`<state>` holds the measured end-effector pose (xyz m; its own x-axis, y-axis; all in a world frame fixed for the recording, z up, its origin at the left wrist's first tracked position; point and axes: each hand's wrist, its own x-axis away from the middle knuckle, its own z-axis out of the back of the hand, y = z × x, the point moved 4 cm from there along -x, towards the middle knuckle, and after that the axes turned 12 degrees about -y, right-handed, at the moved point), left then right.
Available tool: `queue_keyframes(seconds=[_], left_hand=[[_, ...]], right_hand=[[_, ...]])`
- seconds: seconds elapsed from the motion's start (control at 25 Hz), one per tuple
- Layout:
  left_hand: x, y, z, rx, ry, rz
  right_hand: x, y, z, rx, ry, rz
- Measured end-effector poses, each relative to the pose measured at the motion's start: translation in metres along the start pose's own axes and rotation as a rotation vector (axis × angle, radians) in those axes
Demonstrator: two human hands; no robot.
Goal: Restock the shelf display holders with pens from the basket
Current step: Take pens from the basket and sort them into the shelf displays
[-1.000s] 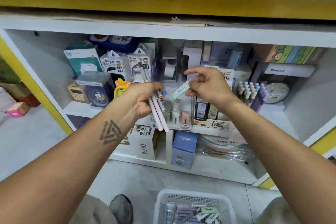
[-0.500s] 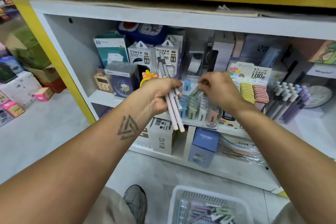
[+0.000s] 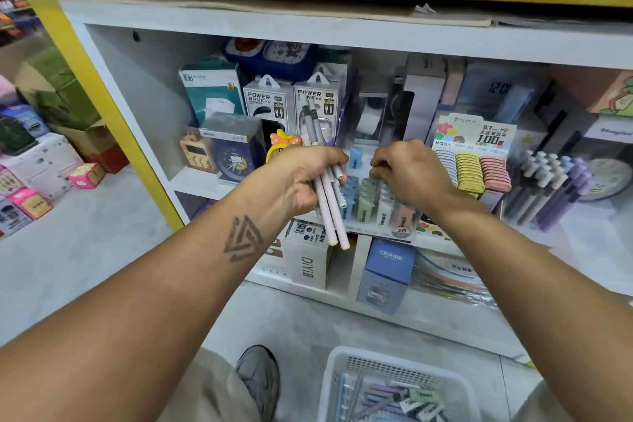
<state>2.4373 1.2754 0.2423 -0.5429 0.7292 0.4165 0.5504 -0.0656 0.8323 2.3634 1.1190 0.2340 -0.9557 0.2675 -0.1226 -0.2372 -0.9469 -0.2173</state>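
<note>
My left hand (image 3: 301,178) grips a bundle of pens (image 3: 330,212), pale pink barrels pointing down and grey ends sticking up, in front of the shelf. My right hand (image 3: 407,171) has its fingers curled down over the clear display holder (image 3: 376,205) of small pastel lead boxes, pinching something among them; the item itself is hidden by the fingers. A white mesh basket (image 3: 394,363) on the floor below holds several more pens and small boxes. A rack of purple and blue pens (image 3: 548,188) stands to the right.
The white shelf (image 3: 342,34) is crowded with power bank boxes (image 3: 270,106), clocks, a tape dispenser and a lead refill display (image 3: 474,147). A blue box (image 3: 387,274) and a white box sit on the lower level. Boxes lie on the floor at left. My shoe (image 3: 260,377) is beside the basket.
My right hand carried a pale green lead box down from chest height into the display holder, and its fingers now curl over the rows. The view swung left and closer. My left hand kept its pens.
</note>
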Motion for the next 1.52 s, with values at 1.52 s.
queue_keyframes(seconds=[1.52], left_hand=[[-0.021, -0.071, -0.187, -0.190, -0.417, 0.206]], right_hand=[[0.164, 0.147, 0.125, -0.816, 0.373, -0.315]])
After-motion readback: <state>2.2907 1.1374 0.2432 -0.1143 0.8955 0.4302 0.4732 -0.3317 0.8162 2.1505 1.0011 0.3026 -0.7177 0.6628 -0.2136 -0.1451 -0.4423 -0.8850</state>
